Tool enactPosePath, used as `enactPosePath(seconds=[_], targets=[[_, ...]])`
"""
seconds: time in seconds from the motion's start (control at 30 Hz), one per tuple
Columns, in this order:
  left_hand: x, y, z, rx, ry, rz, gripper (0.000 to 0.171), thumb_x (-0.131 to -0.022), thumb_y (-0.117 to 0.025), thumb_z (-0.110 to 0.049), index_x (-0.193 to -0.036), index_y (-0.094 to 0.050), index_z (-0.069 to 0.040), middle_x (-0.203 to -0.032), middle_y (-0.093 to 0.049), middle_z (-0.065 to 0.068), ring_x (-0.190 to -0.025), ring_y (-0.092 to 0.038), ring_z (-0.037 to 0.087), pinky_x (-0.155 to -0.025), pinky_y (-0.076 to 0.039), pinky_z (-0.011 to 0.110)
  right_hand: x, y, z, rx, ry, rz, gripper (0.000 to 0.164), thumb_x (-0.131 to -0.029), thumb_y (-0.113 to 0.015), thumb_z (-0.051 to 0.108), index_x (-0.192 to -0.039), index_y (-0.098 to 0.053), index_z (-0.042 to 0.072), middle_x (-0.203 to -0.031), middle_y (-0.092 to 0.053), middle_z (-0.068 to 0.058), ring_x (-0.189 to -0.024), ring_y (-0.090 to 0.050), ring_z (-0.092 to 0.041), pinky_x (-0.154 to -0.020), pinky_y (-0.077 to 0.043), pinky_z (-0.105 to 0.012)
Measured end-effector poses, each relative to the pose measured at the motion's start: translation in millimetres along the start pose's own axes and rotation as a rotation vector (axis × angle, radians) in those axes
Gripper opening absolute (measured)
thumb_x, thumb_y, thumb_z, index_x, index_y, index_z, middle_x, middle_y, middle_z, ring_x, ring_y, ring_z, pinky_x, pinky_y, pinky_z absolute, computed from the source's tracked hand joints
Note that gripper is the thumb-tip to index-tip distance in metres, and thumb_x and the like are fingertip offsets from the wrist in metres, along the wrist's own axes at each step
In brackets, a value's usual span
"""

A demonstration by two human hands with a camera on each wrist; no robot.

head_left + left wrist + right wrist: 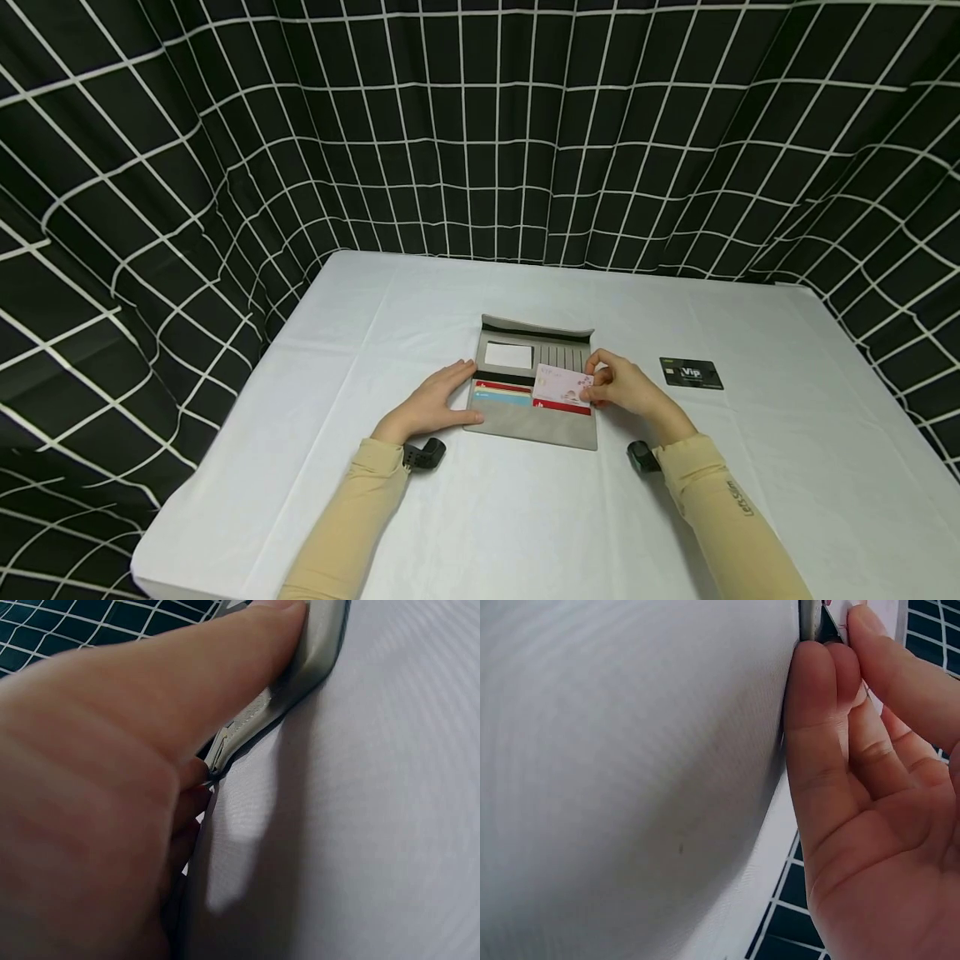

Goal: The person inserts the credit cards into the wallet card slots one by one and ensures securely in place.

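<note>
A grey wallet (517, 422) lies unfolded on the white table. Red and light blue cards (502, 397) sit in its lower left pocket, and a red card (562, 407) shows in the lower right one. My right hand (626, 387) pinches a pink card (558, 382) by its right edge, just above that red card; how deep its lower edge sits cannot be told. In the right wrist view, thumb and fingers close on the card beside the wallet's edge. My left hand (431, 402) rests along the wallet's left side, fingers extended, its thumb (247, 652) on the wallet's edge.
A black VIP card (691, 373) lies flat on the table to the right of the wallet. A white card (508, 355) shows in the wallet's upper left window, beside several slots. Black curtains with a white grid (495, 125) surround the white tabletop (390, 300).
</note>
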State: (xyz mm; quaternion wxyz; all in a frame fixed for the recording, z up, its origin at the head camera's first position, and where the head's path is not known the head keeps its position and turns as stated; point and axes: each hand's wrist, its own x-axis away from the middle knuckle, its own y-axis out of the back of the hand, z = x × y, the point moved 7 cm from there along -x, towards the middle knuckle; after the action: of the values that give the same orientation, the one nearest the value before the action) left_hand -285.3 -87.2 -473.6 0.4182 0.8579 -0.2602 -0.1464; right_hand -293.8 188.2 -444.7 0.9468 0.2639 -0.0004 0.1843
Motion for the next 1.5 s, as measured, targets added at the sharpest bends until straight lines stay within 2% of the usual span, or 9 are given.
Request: enactPosePath(seconds=[0.4,0.6,0.77,1.27,1.5], targets=[[-1.7,-2.6,4.0,-0.014,0.020,0.012,0.090,-0.078,-0.065,-0.056,-0.148,-0.026,-0.013,-0.152,-0.020,0.006,-0.138,-0.015,0.020,-0.109,-0.016,0.043,0.0,0.2,1.1,0.066,0.029,-0.002,0.028,-0.079,-0.069,-0.005,-0.098,-0.049,-0.002,-0.072,-0.057,-0.011,-0.061,-0.054,-0.020,-0.055,-0.051,-0.031],[-1.5,-2.0,4.3,-0.013,0.014,0.003,0.090,-0.078,-0.066,-0.054,-0.147,-0.027,-0.012,-0.151,-0.022,0.007,-0.137,-0.016,0.021,-0.109,-0.016,0.044,-1.8,-4.2,8.7,0.158,0.039,0.031,0.026,-0.080,-0.068,-0.004,-0.099,-0.051,0.000,-0.069,-0.053,-0.010,-0.060,-0.050,-0.017,-0.054,-0.047,-0.028],[-1.7,-2.8,5.0,-0.020,0.020,0.009,0.090,-0.078,-0.065,-0.055,-0.147,-0.026,-0.012,-0.152,-0.021,0.006,-0.138,-0.015,0.019,-0.109,-0.016,0.042,-1.9,-5.4,10.5,0.192,0.020,0.041,0.027,-0.079,-0.069,-0.003,-0.099,-0.052,0.001,-0.070,-0.052,-0.008,-0.061,-0.048,-0.017,-0.055,-0.043,-0.030],[-1.9,-1.0,4.6,-0.019,0.014,0.005,0.090,-0.079,-0.066,-0.055,-0.147,-0.027,-0.012,-0.151,-0.021,0.006,-0.137,-0.016,0.021,-0.109,-0.017,0.042,-0.1,-4.9,7.5,0.246,0.027,0.015,0.029,-0.080,-0.070,0.003,-0.104,-0.054,0.002,-0.075,-0.053,-0.006,-0.067,-0.047,-0.018,-0.062,-0.040,-0.032],[-2.2,-2.0,4.6,-0.013,0.004,-0.001,0.089,-0.079,-0.066,-0.054,-0.147,-0.027,-0.011,-0.151,-0.022,0.007,-0.137,-0.017,0.021,-0.108,-0.017,0.044,2.7,-3.9,9.1,0.253,0.045,-0.006,0.025,-0.078,-0.072,0.003,-0.097,-0.055,0.001,-0.074,-0.052,-0.006,-0.068,-0.046,-0.019,-0.061,-0.039,-0.032]])
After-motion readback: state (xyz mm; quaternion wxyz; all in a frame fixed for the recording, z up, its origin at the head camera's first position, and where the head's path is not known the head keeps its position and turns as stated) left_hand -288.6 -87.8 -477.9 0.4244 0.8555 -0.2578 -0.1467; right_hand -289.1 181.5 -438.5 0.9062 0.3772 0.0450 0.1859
